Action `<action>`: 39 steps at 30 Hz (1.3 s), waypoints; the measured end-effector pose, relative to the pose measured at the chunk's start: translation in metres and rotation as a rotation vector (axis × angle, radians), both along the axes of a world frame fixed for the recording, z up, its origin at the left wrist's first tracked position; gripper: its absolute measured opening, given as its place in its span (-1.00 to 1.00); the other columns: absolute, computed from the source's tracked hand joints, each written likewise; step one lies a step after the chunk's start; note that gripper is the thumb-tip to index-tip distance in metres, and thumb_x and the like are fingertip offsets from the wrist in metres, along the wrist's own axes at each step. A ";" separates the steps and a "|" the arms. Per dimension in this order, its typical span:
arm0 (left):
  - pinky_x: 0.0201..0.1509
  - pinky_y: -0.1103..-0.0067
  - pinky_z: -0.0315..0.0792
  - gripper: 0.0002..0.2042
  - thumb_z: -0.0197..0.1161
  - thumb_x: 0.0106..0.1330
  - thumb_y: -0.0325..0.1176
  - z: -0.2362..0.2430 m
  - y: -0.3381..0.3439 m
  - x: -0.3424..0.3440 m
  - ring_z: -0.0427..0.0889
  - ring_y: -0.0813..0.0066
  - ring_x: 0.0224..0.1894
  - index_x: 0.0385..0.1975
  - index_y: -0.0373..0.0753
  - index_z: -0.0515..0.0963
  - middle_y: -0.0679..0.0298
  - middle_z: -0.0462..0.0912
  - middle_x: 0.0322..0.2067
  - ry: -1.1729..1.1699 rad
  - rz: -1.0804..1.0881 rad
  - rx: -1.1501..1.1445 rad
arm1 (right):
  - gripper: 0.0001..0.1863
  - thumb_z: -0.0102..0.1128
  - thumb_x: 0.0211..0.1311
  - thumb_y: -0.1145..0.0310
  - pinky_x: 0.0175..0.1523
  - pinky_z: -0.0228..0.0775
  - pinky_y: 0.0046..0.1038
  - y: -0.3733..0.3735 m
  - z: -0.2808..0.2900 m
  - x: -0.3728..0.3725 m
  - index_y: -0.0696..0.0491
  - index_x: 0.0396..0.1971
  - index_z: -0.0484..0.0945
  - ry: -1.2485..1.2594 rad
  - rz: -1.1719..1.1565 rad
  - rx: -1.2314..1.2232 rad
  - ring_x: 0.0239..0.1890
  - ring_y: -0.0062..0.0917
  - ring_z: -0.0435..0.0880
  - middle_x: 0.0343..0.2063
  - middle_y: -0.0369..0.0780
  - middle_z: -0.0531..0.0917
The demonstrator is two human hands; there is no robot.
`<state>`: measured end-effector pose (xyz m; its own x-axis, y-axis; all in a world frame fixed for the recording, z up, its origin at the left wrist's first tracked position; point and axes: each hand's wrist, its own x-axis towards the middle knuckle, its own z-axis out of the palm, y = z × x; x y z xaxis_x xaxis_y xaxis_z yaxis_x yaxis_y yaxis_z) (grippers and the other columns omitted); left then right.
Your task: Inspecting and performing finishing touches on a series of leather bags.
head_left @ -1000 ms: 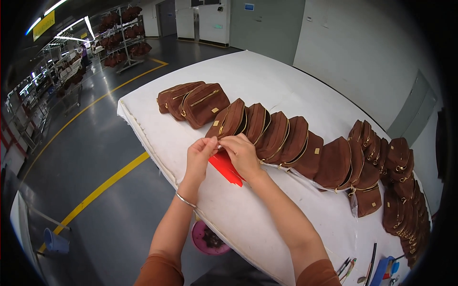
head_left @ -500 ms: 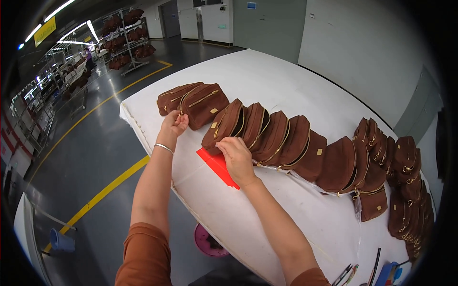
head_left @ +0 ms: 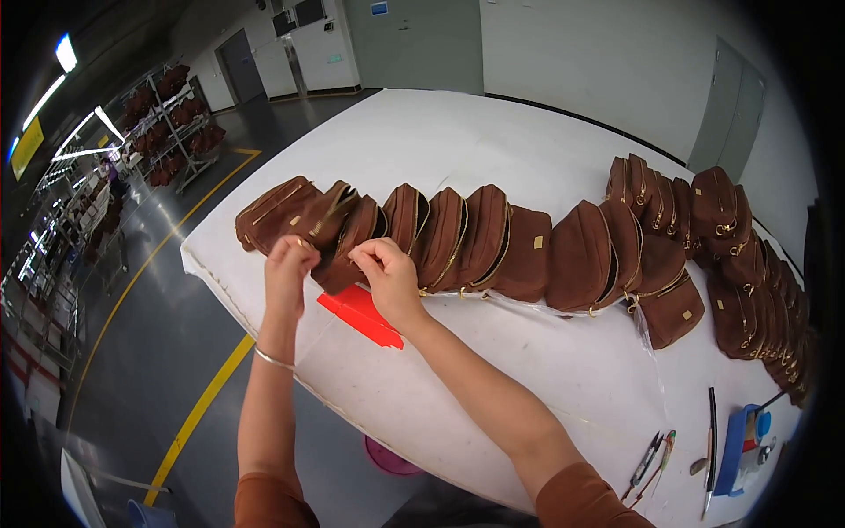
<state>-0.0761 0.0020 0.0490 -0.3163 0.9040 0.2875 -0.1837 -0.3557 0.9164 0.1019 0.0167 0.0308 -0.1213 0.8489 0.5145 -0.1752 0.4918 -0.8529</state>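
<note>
A row of brown zip bags lies across the white table (head_left: pixel 396 128). My left hand (head_left: pixel 290 268) is closed in a pinch at the zip end of the second brown bag (head_left: pixel 321 216) from the left. That bag is tilted and blurred, and its gold zip gapes at the top. The leftmost bag (head_left: pixel 275 209) rests against it. Just to the right, my right hand (head_left: pixel 387 277) has its fingertips pinched together in front of a third bag (head_left: pixel 359 227). What those fingertips hold, if anything, is too small to see. Below the hands is a red strip (head_left: pixel 365 319) on the tabletop.
More brown bags (head_left: pixel 515 255), several with zips undone, continue rightward to a stacked pile (head_left: pixel 748 290). Thread snips (head_left: pixel 647 458), a black rod (head_left: pixel 711 440) and a blue tray (head_left: pixel 732 453) lie at the near right. A pink bucket (head_left: pixel 387 458) stands below the table edge.
The view has swung, shifting the scene. My hands are closer together, and the second bag has tilted, its zip now parted at the top. My left hand remains at that bag.
</note>
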 end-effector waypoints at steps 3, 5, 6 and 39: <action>-0.22 0.71 0.36 -0.96 0.14 0.17 -0.55 -0.009 -0.031 0.039 0.48 0.68 -0.36 -0.42 -0.27 0.50 0.40 0.55 -0.43 0.172 0.010 -0.024 | -0.94 0.15 0.14 0.51 -0.08 0.34 -0.40 -0.014 0.015 0.000 0.15 -0.41 0.58 -0.117 -0.173 0.257 -0.21 -0.34 0.51 -0.33 -0.20 0.54; -0.26 0.74 0.36 -0.94 0.15 0.18 -0.56 -0.019 -0.037 0.051 0.46 0.73 -0.36 -0.37 -0.26 0.50 0.43 0.55 -0.42 0.201 -0.028 -0.026 | -0.93 0.15 0.02 0.49 -0.08 0.25 -0.38 -0.026 0.017 -0.004 0.05 -0.45 0.58 -0.338 -0.337 0.643 -0.16 -0.37 0.44 -0.33 -0.28 0.51; -0.27 0.75 0.36 -0.93 0.16 0.19 -0.56 -0.024 -0.039 0.061 0.46 0.74 -0.34 -0.36 -0.25 0.51 0.44 0.55 -0.41 0.224 -0.020 -0.003 | -0.91 0.12 0.01 0.49 -0.12 0.26 -0.41 -0.033 0.018 -0.003 0.04 -0.44 0.57 -0.372 -0.310 0.652 -0.19 -0.41 0.46 -0.35 -0.30 0.52; 0.18 0.51 0.43 -0.80 0.14 0.40 -0.30 -0.084 -0.068 0.051 0.57 0.48 -0.07 -0.22 -0.31 0.56 0.24 0.62 -0.14 -0.666 -0.235 -0.076 | -0.85 0.12 0.05 0.58 -0.04 0.37 -0.30 -0.042 -0.018 -0.003 0.20 -0.32 0.54 -0.541 -0.095 0.641 -0.19 -0.22 0.52 -0.29 -0.12 0.55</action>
<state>-0.0251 -0.0658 -0.0353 -0.1968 0.9798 0.0343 -0.7777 -0.1773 0.6031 0.0989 -0.0254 0.0125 -0.4329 0.4312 0.7916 0.2434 0.9015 -0.3579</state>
